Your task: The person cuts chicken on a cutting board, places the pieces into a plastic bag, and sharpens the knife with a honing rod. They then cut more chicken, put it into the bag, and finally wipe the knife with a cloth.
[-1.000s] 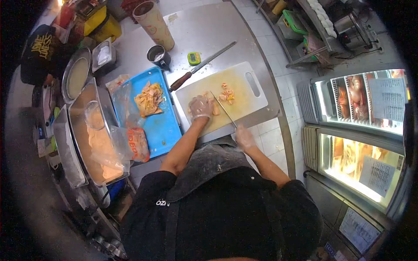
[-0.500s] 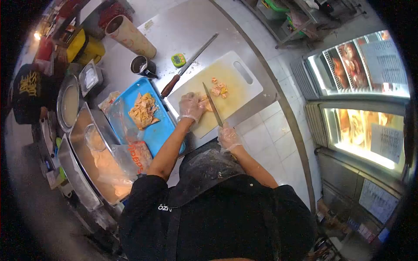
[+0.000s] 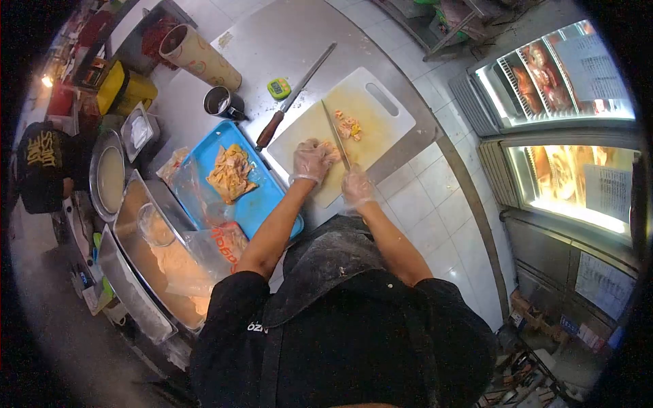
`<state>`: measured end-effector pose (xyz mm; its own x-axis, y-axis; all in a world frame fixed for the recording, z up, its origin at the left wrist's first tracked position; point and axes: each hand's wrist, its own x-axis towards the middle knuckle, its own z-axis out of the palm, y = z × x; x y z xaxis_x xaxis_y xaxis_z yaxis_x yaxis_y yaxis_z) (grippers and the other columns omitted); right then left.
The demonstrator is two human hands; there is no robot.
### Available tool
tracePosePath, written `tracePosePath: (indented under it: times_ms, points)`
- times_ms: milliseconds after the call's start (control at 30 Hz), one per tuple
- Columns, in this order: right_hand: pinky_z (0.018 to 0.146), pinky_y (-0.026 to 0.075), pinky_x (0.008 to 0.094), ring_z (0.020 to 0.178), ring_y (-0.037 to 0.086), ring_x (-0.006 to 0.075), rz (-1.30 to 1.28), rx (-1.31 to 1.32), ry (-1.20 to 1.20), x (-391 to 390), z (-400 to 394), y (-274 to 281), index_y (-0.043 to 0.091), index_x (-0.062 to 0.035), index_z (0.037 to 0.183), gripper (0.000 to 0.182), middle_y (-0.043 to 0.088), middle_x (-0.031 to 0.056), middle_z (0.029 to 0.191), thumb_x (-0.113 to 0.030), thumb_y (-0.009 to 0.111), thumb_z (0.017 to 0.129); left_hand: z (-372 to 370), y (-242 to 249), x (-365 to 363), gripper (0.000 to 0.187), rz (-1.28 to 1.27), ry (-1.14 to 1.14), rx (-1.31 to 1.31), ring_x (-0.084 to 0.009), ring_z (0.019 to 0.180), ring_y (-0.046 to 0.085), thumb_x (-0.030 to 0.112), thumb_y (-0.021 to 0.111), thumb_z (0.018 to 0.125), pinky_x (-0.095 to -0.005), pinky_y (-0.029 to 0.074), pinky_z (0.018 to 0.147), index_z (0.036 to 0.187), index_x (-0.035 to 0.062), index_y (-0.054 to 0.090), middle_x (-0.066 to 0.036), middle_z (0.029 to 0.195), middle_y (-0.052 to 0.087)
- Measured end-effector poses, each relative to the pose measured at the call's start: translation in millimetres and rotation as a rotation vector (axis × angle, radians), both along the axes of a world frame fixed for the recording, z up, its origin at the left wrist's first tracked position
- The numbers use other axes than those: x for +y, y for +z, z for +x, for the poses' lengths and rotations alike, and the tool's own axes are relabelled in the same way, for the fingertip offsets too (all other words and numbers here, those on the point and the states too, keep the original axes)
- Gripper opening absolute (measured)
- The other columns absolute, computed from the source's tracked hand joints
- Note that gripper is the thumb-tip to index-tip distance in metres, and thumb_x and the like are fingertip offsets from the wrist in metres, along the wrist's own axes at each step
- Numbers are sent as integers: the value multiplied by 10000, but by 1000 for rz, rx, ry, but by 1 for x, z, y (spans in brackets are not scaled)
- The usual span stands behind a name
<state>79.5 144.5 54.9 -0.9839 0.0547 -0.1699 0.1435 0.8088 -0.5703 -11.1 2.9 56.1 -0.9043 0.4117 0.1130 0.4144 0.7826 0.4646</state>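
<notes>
On the steel desk (image 3: 299,30): white cutting board (image 3: 377,139), bearing cut bits (image 3: 349,128) and one piece of meat (image 3: 331,151). Left hand (image 3: 313,161), gloved: grip holding the piece of meat to the board. Right hand (image 3: 358,188): grip closed round a knife (image 3: 336,134), blade at the meat's edge. Alongside: blue tray (image 3: 272,198) with more meat (image 3: 231,173); sharpening steel (image 3: 297,94); green timer (image 3: 278,88).

I'm seeing the left arm (image 3: 277,224) slanting forward, its gloved left hand (image 3: 314,162) lying back-up, fingers bending; the right arm (image 3: 393,246) is angling inward, the gloved right hand (image 3: 358,188) gripping.
</notes>
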Motion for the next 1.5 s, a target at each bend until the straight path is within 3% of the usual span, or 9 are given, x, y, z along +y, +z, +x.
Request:
tracePosePath:
  times_ms: [267,600,733,867,933,1133,1200,1400,1500]
  points:
    - [689,463,446,784,578,394,92,-349,-121,6,56,12,462,24,898,192,564,269,800,-125,456,777,3,-7,7,198,-9,112,-24,-285,763,538,324,648,655,-400,430,684,744,149,668,-111,787,563]
    - [602,473,479,678,579,382,132,109,168,8,-36,1,490,-2,895,191,568,238,749,-164,431,813,11,3,-15,279,256,490,-184,-311,815,553,327,595,699,-444,421,727,721,52,635,-168,844,592]
    - [390,420,371,452,501,228,232,226,69,-6,-8,-24,398,17,1236,476,542,123,644,-154,444,794,16,-28,-3,299,51,350,252,-301,656,553,380,600,701,-433,434,630,671,82,609,-124,684,564]
    - [587,436,491,650,539,419,5,57,59,5,10,-51,485,7,873,164,548,232,722,-104,441,762,10,-49,6,324,164,414,10,-296,697,557,389,550,759,-433,423,644,707,80,633,-139,733,588]
    - [643,446,493,730,553,427,-12,-139,0,6,23,-6,478,26,920,228,546,270,828,-149,406,793,9,-91,5,341,261,448,-88,-297,701,556,394,543,770,-424,425,637,699,75,640,-145,742,589]
    - [678,450,495,783,575,414,55,-139,150,17,25,-37,484,40,910,264,551,314,882,-180,372,817,15,-11,12,238,119,383,94,-261,600,547,237,585,771,-367,459,594,646,34,590,-120,726,587]
    - [690,449,488,795,573,417,43,-217,107,4,5,-32,487,43,902,257,551,315,883,-169,372,812,22,5,18,187,731,518,-244,-228,565,543,208,579,768,-367,456,567,678,45,557,-78,663,568]
    - [662,454,476,756,568,407,0,-152,117,-2,-23,5,507,30,861,202,563,258,792,-121,396,785,13,-60,-1,258,134,332,43,-192,596,534,317,569,736,-386,406,496,785,67,529,-60,671,541]
    - [633,445,494,746,562,419,-49,77,109,22,29,6,485,22,889,183,557,264,753,-101,404,779,12,-31,2,269,478,322,-224,-227,627,531,334,565,724,-382,410,523,722,66,554,-85,733,557]
